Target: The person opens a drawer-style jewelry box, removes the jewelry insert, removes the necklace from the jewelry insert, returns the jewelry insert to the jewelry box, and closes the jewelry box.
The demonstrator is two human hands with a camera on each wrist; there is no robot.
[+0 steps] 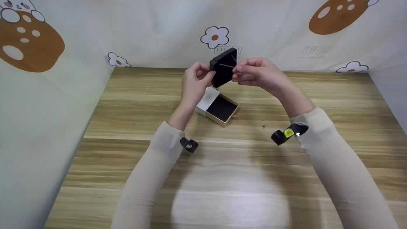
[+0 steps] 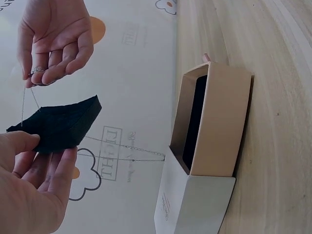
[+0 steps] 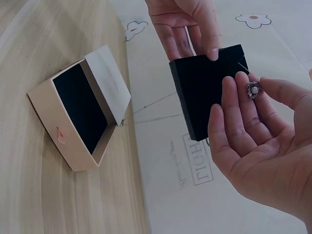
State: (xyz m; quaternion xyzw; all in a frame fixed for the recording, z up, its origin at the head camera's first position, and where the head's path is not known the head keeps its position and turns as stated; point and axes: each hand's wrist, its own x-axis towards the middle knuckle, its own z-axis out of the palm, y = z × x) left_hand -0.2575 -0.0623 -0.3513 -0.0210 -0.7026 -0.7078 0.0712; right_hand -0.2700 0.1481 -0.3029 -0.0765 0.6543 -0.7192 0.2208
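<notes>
wood-grain counter (image 1: 127,105), pale walls on three sides, bright glare on the near part of the surface. nearest: two cream sleeves, left (image 1: 140,181) and right (image 1: 334,165), reaching forward from the bottom edge. black strapped devices at both cuffs, left (image 1: 189,145) and right (image 1: 287,133), the right one with a yellow-green patch.

further out, a small dark speck (image 1: 263,126) on the bare wood. then a box: peach-tan tray (image 2: 224,117) drawn partway out of its white outer sleeve (image 1: 207,100), dark lining inside, short pink ribbon (image 3: 59,135) at the tray's end wall.

raised above the counter, near the far side of the box: a square black pad (image 1: 222,74), tilted, apart from the tray. left hand (image 1: 194,82) has its fingers clamped on the pad's edge, thumb on one face, the others behind. right hand (image 1: 260,73) at the pad's other side; thumb and forefinger pinch a silvery flower-like pendant (image 3: 253,89), remaining fingers loosely extended. two fine strands run from these fingertips to the pad; more chain (image 2: 133,160) trails from the pad towards the box. cannot tell whether it touches.

farthest: back wall (image 1: 165,41) with outlined white flowers, brown spotted shapes, faint boxed lettering.
</notes>
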